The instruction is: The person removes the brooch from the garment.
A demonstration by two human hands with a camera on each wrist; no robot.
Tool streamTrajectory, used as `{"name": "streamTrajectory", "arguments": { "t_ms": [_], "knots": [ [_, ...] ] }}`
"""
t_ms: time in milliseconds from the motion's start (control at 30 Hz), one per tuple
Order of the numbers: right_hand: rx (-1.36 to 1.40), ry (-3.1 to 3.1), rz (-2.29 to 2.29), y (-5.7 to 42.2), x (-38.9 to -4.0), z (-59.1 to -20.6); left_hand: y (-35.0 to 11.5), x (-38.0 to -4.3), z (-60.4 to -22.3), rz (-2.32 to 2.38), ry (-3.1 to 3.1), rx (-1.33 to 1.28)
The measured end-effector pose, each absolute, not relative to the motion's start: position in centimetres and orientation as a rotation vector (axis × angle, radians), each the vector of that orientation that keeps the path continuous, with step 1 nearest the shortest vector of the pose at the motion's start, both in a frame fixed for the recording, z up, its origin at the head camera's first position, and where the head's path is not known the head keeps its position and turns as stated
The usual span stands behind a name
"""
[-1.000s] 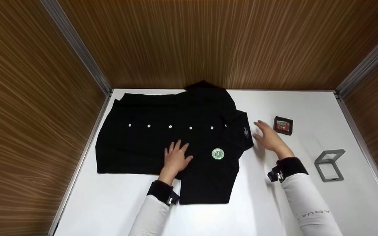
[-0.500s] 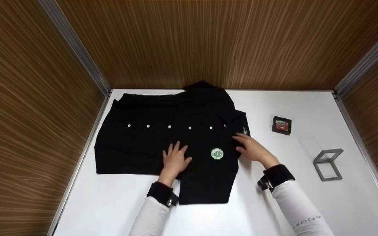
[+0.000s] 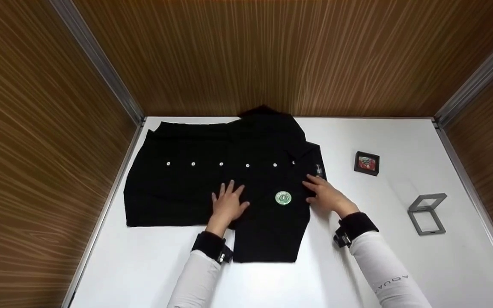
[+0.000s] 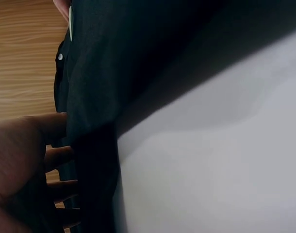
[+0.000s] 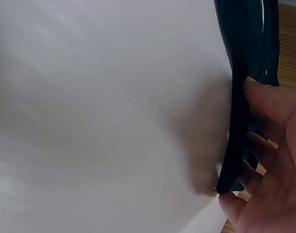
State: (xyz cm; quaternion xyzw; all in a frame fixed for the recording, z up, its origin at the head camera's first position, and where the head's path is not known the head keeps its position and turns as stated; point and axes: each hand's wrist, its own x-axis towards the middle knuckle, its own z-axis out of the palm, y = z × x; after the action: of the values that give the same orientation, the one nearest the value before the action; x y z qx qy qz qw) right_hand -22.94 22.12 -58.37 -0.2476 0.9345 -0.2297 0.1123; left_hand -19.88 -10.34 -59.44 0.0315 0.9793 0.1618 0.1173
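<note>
A black short-sleeved button shirt (image 3: 178, 188) lies spread on the white table, its collar (image 3: 313, 156) to the right. White buttons run across its middle, and a round green badge (image 3: 283, 198) sits on the chest. My left hand (image 3: 227, 205) rests on the shirt near the lower sleeve (image 3: 268, 244), fingers spread. On the near part of the collar my right hand (image 3: 328, 196) rests with fingers extended. The right wrist view has the thumb and fingers of my right hand (image 5: 274, 160) against the collar's dark edge (image 5: 235, 141), pinching nothing visibly.
A small black box with a red face (image 3: 366, 163) lies right of the collar. Nearer the right side stands a grey hinged frame (image 3: 427, 214), unfolded. Wood-patterned panels (image 3: 246, 60) wall the table at the back and both sides. The shirt's far sleeve (image 3: 263, 112) touches the back panel.
My right hand has moved left from beside the collar onto it. The near sleeve and badge have shifted slightly away from me. My left hand has stayed almost in place.
</note>
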Motion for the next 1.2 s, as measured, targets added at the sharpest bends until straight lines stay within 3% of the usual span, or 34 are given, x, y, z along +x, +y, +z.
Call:
{"name": "streamTrajectory", "arguments": {
  "t_ms": [567, 1200],
  "knots": [
    [-0.624, 2.716, -0.684, 21.8, -24.1, -58.2, -11.1, -21.7, -59.4, 0.507, 2.869, 0.132],
    [-0.644, 2.784, -0.755, 21.9, -23.6, -58.7, -9.6, -20.6, -58.0, 0.431, 2.873, 0.095]
  ]
}}
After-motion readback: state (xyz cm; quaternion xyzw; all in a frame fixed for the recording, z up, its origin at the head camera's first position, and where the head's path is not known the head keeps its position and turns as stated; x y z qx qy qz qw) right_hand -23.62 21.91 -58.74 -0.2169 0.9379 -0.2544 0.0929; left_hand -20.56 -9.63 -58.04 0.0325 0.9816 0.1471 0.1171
